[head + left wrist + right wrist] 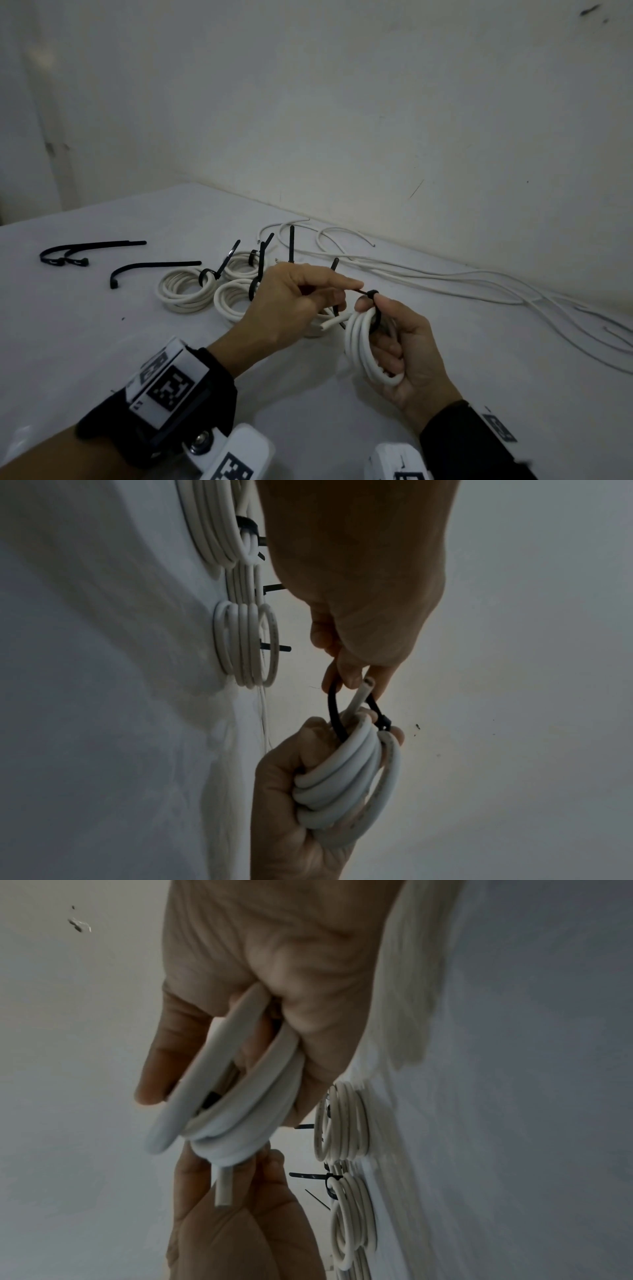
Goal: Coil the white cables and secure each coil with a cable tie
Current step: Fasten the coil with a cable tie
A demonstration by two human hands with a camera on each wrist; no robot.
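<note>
My right hand (394, 329) grips a white cable coil (359, 342) upright above the table, with its thumb on the head of a black cable tie (372, 294) looped around the coil's top. My left hand (346, 291) pinches the tie's tail just left of the head. In the left wrist view the tie loop (334, 710) stands loose around the coil (346, 777), and a cut cable end (363, 693) sticks up through it. In the right wrist view the coil (240, 1096) sits in the curled fingers, with the cable end (224, 1188) pointing at the left palm.
Three tied coils (186, 291) (236, 298) (243, 265) lie behind my left hand, their tie tails sticking up. Loose black ties (89, 248) (150, 267) lie at the far left. Uncoiled white cables (445, 281) run along the wall to the right over the white table (102, 342).
</note>
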